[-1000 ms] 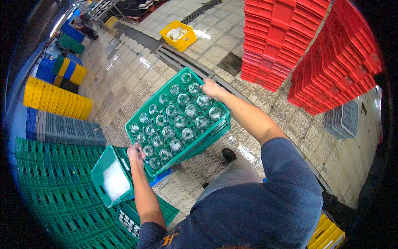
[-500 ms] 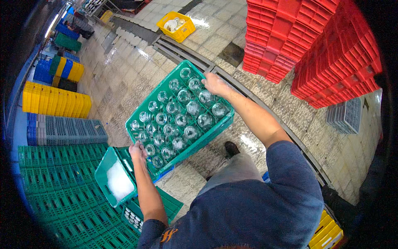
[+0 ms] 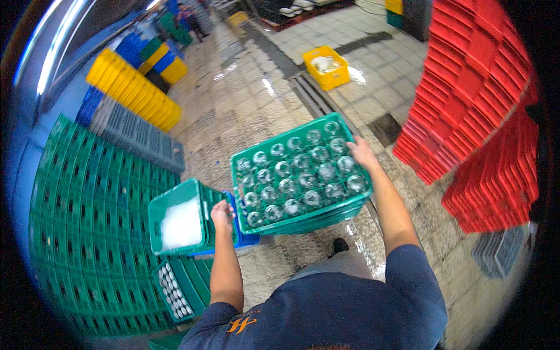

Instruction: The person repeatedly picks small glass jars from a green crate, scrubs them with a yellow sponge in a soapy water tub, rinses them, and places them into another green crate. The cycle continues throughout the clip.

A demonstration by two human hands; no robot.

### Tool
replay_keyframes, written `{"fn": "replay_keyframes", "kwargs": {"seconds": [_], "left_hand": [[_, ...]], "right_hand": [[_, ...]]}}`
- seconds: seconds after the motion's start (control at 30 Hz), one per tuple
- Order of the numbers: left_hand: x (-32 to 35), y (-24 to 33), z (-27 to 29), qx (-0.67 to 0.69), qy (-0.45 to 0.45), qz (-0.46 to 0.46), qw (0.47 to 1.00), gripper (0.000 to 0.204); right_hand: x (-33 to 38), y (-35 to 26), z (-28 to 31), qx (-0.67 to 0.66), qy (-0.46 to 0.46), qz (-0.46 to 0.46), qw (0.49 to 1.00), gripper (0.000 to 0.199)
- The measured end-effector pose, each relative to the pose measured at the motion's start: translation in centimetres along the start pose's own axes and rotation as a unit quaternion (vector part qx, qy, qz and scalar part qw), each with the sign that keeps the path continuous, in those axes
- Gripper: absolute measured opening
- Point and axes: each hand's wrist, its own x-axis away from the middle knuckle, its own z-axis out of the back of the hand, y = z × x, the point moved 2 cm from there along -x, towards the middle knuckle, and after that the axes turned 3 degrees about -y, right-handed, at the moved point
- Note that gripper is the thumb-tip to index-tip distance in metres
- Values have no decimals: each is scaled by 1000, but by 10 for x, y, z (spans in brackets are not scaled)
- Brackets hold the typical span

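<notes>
A green crate [image 3: 280,224] full of upturned clear glasses [image 3: 300,161], each in its own compartment, stands in front of me. My right hand [image 3: 363,153] grips its right end, fingers over the rim. At the left end, my left hand [image 3: 222,214] has curled fingers, close beside the crate rim, with a narrow strip of blue showing between. What that hand holds, if anything, is blurred. Just left of it stands a green bin [image 3: 175,248] holding white material [image 3: 181,223]. Under the bin and crate, something blue [image 3: 249,240] shows.
Stacked green crates [image 3: 87,233] fill the left side, with grey [image 3: 137,137] and yellow crates [image 3: 137,90] beyond. Tall red crate stacks [image 3: 461,99] rise at right. A yellow crate [image 3: 326,83] sits ahead near a floor drain [image 3: 312,96]. A crate of white-topped items [image 3: 175,291] is lower left.
The glass crate has turned clockwise, its far end swinging right, and lies lower and further right in view. My left hand no longer visibly overlaps its rim. The right hand keeps its grip.
</notes>
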Motion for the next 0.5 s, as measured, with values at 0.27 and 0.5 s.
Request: {"fn": "replay_keyframes", "kwargs": {"seconds": [0.27, 0.5], "left_hand": [[258, -252, 241, -431, 32, 102, 896, 42], [631, -471, 371, -478, 107, 408, 770, 23]], "right_hand": [[65, 12, 10, 313, 153, 234, 908, 45], [208, -29, -71, 280, 234, 495, 788, 48]]}}
